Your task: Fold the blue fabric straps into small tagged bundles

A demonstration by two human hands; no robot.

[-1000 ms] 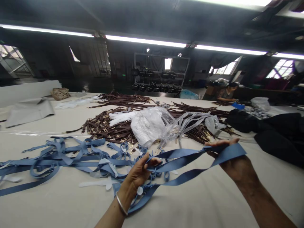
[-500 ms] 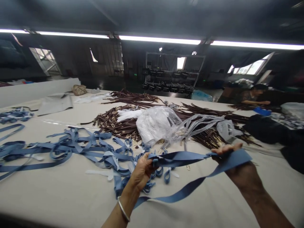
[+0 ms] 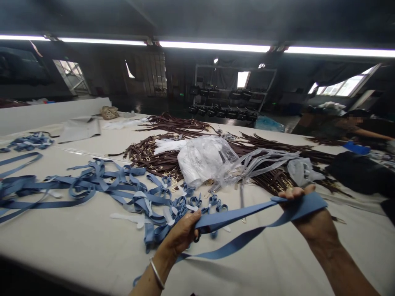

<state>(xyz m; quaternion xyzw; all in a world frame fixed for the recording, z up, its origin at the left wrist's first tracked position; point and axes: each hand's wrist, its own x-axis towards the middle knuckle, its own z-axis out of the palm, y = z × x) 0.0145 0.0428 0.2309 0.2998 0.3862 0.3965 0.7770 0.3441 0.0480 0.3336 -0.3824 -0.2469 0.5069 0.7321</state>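
Note:
A long blue webbing strap (image 3: 234, 215) is stretched between my two hands above the table. My left hand (image 3: 184, 231), with a silver bangle on its wrist, pinches one end of it. The strap passes over the palm of my right hand (image 3: 311, 216), whose fingers curl round it. From there a second length sags back to the left, below my left hand. Behind my left hand lies a tangled pile of blue straps (image 3: 120, 189), with white paper strips (image 3: 126, 218) among them.
Bundles of dark brown straps (image 3: 154, 158) with gold clasps cover the table's middle. A clear plastic bag (image 3: 203, 160) lies on them. Dark fabric (image 3: 358, 170) sits at the right. Another person (image 3: 354, 123) works at the far right. A grey sheet (image 3: 80, 129) lies far left.
My left hand has moved slightly down and left, drawing the strap straighter. My right hand stays nearly in place. The view has turned slightly left.

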